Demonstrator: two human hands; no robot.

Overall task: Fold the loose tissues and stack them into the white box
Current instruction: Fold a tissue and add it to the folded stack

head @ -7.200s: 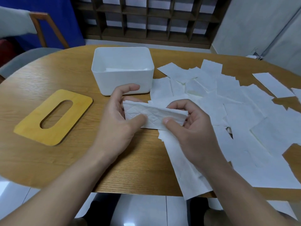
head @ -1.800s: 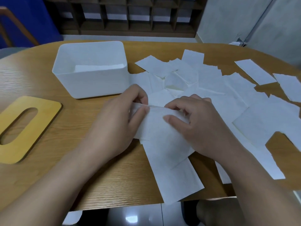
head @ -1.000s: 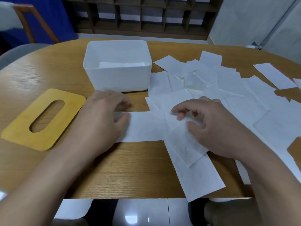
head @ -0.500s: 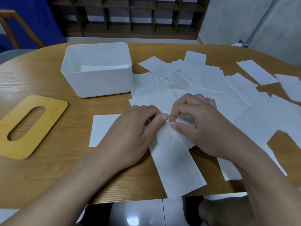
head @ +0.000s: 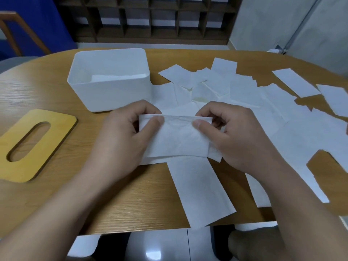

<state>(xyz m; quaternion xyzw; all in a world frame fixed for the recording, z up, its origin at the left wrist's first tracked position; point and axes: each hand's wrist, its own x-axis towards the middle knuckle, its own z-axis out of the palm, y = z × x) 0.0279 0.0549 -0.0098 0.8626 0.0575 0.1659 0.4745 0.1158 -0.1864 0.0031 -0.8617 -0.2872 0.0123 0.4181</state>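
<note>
Both hands hold one white tissue [head: 177, 138] folded over, in front of me on the wooden table [head: 47, 87]. My left hand [head: 120, 140] pinches its left end between thumb and fingers. My right hand [head: 237, 134] pinches its right end the same way. The white box [head: 111, 93] stands open behind my left hand, with folded tissues [head: 116, 77] lying inside. Several loose tissues [head: 250, 95] are spread across the table to the right, and one long sheet [head: 199, 191] hangs over the near edge.
A yellow wooden lid [head: 32, 146] with an oval slot lies flat at the left. A chair [head: 15, 32] stands at the far left, and a dark lattice shelf [head: 154, 17] runs behind the table. White floor tiles show below the near table edge.
The tissue that lay flat under my hands is now folded over, its upper edge lifted between both hands. My left hand has moved to its left end.
</note>
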